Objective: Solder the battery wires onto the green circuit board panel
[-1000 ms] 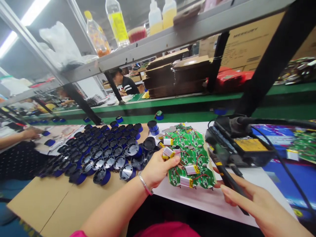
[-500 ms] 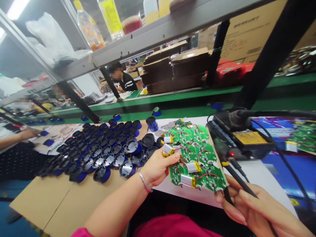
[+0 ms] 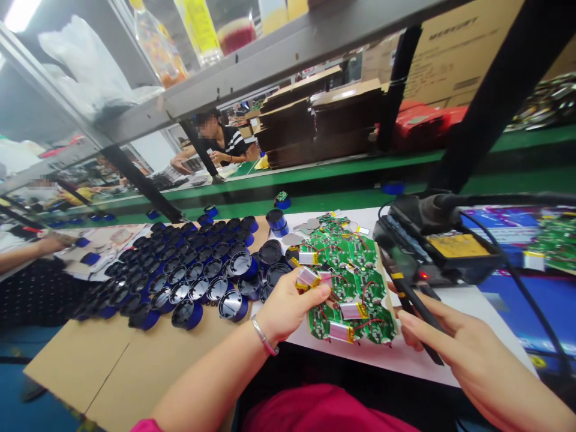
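My left hand (image 3: pixel 288 307) grips the left edge of a green circuit board panel (image 3: pixel 355 282), its fingers over small foil-wrapped pouch batteries (image 3: pixel 308 277). Several such batteries, joined by red wires, lie across the panel. My right hand (image 3: pixel 454 342) sits just right of the panel and holds a black soldering iron (image 3: pixel 416 315) with a yellow band. The iron's tip is hidden behind the panel edge and my fingers. A bracelet circles my left wrist.
Many black-and-blue round cups (image 3: pixel 198 282) stand on cardboard (image 3: pixel 103 360) to the left. A soldering station (image 3: pixel 436 246) sits at the right on a white sheet (image 3: pixel 405 354), with more boards (image 3: pixel 555 243) beyond. A co-worker's arm (image 3: pixel 49 243) shows at left, and a metal shelf runs overhead.
The panel has swung back to the left and lies less tilted, its lower right corner drawing away from my right hand. The iron has shifted slightly. The whole view has tilted a little.
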### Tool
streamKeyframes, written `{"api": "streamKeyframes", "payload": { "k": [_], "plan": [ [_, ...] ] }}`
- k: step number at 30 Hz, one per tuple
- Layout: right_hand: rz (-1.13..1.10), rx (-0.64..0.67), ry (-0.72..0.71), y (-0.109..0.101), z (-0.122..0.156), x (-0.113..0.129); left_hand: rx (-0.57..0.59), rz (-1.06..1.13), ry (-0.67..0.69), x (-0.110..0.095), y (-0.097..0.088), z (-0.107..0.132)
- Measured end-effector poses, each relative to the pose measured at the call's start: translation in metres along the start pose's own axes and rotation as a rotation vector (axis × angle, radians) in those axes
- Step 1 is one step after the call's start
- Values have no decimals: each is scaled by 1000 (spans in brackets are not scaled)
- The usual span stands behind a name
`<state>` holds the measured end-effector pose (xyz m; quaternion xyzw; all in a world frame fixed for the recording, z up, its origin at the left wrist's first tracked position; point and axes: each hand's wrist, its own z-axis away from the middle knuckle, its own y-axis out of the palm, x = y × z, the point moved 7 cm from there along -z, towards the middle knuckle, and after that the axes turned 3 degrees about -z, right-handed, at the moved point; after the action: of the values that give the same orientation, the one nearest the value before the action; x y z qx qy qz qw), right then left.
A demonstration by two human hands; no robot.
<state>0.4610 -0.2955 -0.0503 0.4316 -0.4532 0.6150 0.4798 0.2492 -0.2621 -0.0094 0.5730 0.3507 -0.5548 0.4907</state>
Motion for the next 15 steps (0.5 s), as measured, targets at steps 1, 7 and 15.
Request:
{"api": "streamKeyframes", "payload": {
  "k": [1, 7, 15],
  "plan": [
    [20, -13, 17, -2, 1, -2, -3, -19, -5, 0, 0, 0],
    [40, -42, 38, -8, 6, -16, 33, -8, -13, 6, 1, 0],
    [-871, 256, 46, 21, 28, -9, 133, 353, -156, 16, 14, 5]
  ]
}}
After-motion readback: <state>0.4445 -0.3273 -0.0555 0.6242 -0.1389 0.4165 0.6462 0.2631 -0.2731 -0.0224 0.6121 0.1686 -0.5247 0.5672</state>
